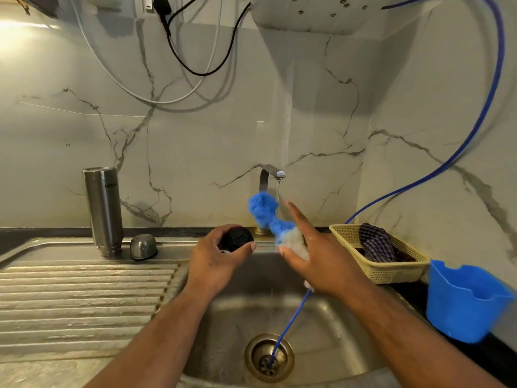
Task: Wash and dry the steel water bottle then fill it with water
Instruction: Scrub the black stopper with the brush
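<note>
Left hand (221,259) curls its fingers round a black lid (236,241); right hand (316,259) pins a blue brush (263,208) with thumb against straight fingers, head above fingertips under the tap (275,173), likely rinsing.

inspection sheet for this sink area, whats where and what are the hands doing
surface: steel sink with ribbed drainboard; tap running
job's things: steel bottle mouth-down on the drainboard, steel cap beside it; black inner lid; bottle brush
clutter: basket holding a checked cloth; blue mug
grippers: left hand grips the lid; right hand holds the brush near the stream
cables: black cable and white cable loop on the wall; blue tube on the right
surroundings: marble-patterned wall
</note>
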Demonstrator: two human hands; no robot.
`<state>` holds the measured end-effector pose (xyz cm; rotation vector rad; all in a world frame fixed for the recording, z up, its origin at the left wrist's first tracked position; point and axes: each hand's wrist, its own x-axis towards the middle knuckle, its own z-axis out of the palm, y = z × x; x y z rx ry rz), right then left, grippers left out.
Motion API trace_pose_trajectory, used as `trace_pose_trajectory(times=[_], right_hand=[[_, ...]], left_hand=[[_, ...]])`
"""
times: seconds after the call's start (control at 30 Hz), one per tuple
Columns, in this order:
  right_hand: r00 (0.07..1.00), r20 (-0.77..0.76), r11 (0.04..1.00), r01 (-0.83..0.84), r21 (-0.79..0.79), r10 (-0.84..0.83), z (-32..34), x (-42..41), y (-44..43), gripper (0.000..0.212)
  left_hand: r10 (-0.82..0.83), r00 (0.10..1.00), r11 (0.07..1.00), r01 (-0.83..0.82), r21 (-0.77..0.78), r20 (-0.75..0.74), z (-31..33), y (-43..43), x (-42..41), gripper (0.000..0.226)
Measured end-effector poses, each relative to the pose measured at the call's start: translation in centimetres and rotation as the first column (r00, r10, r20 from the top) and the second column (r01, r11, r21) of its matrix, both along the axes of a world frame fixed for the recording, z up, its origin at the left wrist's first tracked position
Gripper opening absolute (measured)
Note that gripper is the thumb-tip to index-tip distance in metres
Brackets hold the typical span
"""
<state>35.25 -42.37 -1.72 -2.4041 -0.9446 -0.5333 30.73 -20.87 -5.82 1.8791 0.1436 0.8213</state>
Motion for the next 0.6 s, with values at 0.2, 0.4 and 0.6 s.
trace_pose_trajectory(times=[0.2, 0.4, 0.6], right_hand=[[0.977, 0.210, 0.983, 0.066, -0.171, -0.029, 5.1, -1.4, -0.5, 0.055], [0.873, 0.487, 0.847, 0.265, -0.460, -0.009, 13.0, -3.1, -4.8, 0.057], [0.744, 0.659, 0.483, 0.540, -0.690, 0.109, 16.9, -2.3, -14.4, 0.068]], left_hand=[[-0.099, 0.994, 0.994, 0.097, -0.040, -0.039, -0.3, -0.8, 0.0, 0.042], [-0.094, 0.993, 0.994, 0.098, 0.052, -0.078, -0.7, -2.8, -1.1, 0.041], [-0.086, 0.994, 0.986, 0.095, 0.140, -0.066, 0.5, -6.5, -0.8, 0.043]])
